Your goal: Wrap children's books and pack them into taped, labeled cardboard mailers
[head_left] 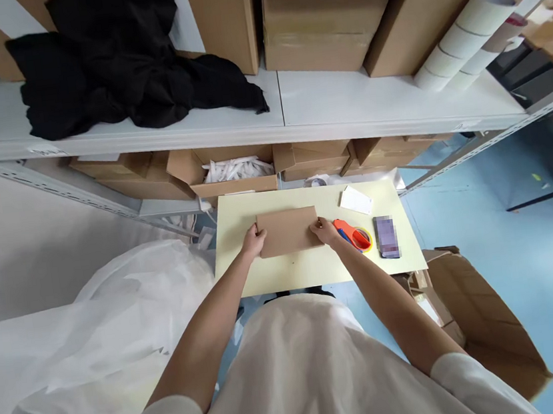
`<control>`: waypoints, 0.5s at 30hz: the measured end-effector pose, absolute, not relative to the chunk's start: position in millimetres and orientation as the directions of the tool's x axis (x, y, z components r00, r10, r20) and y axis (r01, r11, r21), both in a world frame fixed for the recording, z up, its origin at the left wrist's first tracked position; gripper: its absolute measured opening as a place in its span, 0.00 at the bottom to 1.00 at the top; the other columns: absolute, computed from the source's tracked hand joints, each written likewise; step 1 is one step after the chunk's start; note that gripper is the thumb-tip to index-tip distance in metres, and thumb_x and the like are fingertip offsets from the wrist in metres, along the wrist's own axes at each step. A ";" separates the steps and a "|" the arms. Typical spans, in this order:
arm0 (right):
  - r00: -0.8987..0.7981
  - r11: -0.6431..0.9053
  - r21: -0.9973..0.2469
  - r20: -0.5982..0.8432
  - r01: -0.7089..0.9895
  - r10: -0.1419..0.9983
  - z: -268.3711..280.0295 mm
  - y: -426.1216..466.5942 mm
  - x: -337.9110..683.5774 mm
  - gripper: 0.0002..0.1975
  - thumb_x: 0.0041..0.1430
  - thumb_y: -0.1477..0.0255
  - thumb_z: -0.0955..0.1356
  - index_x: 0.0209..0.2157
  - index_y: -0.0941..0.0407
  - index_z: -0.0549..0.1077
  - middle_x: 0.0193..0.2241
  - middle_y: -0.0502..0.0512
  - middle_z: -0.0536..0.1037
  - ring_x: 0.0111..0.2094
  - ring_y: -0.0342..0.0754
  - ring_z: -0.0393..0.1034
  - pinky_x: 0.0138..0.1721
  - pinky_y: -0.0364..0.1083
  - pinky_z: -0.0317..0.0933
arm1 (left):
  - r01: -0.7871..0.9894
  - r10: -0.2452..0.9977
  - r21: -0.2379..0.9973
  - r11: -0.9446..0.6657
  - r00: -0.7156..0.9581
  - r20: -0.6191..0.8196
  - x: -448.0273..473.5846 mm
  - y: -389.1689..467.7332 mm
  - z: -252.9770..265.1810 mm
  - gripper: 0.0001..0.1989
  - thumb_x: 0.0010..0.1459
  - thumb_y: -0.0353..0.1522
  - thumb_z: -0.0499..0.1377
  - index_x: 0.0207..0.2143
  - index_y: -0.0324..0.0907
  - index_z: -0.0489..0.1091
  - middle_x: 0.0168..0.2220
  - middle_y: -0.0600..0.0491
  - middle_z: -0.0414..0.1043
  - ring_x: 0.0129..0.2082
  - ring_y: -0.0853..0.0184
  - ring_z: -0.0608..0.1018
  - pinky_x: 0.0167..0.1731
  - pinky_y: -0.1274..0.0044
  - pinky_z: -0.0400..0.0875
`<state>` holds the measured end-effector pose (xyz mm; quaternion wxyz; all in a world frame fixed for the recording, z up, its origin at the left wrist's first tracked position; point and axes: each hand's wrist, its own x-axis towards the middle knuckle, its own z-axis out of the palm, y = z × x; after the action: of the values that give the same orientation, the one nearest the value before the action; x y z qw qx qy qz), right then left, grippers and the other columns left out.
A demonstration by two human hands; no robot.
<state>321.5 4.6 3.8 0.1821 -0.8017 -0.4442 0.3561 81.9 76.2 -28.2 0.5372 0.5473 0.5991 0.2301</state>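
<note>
A flat brown cardboard box [288, 232] lies between my hands over the pale table [255, 280]. My left hand [253, 242] grips its left end, thumb on top. At the opposite end, my right hand [324, 230] has its fingers closed on the edge. Just right of that hand lies an orange tape dispenser [353, 234] with a yellow-rimmed roll. Beyond it are a phone [387, 237] with a blurred screen and a small stack of white cards [355, 200]. The underside of the box and some of my fingertips are hidden.
A shelf [334, 102] crosses above the table, bearing black cloth [128, 64], cartons and tape rolls [467, 36]. Beneath it stands an open carton [236, 186] of white pieces. White plastic sheeting [119, 320] bulges at left; an open cardboard box [491, 315] sits at right.
</note>
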 end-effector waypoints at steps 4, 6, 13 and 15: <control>0.373 -0.515 -0.671 -0.360 0.534 0.855 -9.5 -19.1 325.0 0.26 0.56 0.61 0.64 0.54 0.57 0.64 0.50 0.63 0.71 0.48 0.51 0.68 0.44 0.47 0.64 | 0.629 0.967 0.766 0.134 0.085 -0.239 79.3 71.5 -23.4 0.29 0.53 0.32 0.56 0.58 0.35 0.57 0.60 0.37 0.57 0.61 0.55 0.60 0.58 0.64 0.56; 0.412 -0.437 -0.688 -0.216 0.579 0.886 -19.6 -43.8 335.4 0.25 0.56 0.62 0.63 0.53 0.59 0.64 0.51 0.65 0.69 0.51 0.54 0.64 0.49 0.51 0.61 | 0.775 0.985 0.629 -0.059 0.146 -0.087 81.7 67.8 -15.0 0.32 0.54 0.35 0.56 0.60 0.32 0.53 0.63 0.34 0.50 0.64 0.53 0.53 0.60 0.62 0.50; 0.549 -0.543 -0.399 -0.109 0.739 0.828 -40.5 -106.2 383.4 0.25 0.54 0.64 0.67 0.51 0.61 0.64 0.49 0.69 0.68 0.51 0.61 0.61 0.50 0.58 0.56 | 0.757 0.765 0.336 -0.561 0.629 -0.139 146.4 69.1 17.0 0.46 0.45 0.52 0.59 0.62 0.40 0.51 0.67 0.37 0.37 0.65 0.46 0.46 0.58 0.56 0.44; 0.538 -0.569 -0.317 -0.188 0.759 0.822 -40.6 -102.8 388.5 0.26 0.54 0.62 0.67 0.50 0.62 0.64 0.47 0.68 0.70 0.49 0.61 0.63 0.48 0.56 0.57 | 0.720 0.699 0.307 -0.622 0.687 -0.197 171.2 72.2 19.4 0.51 0.42 0.55 0.60 0.63 0.42 0.48 0.67 0.37 0.35 0.65 0.45 0.45 0.58 0.55 0.43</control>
<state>388.5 -102.8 -40.6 0.0989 -0.8713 -0.4536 0.1592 171.2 72.2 19.4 0.1835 0.9000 0.3942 -0.0291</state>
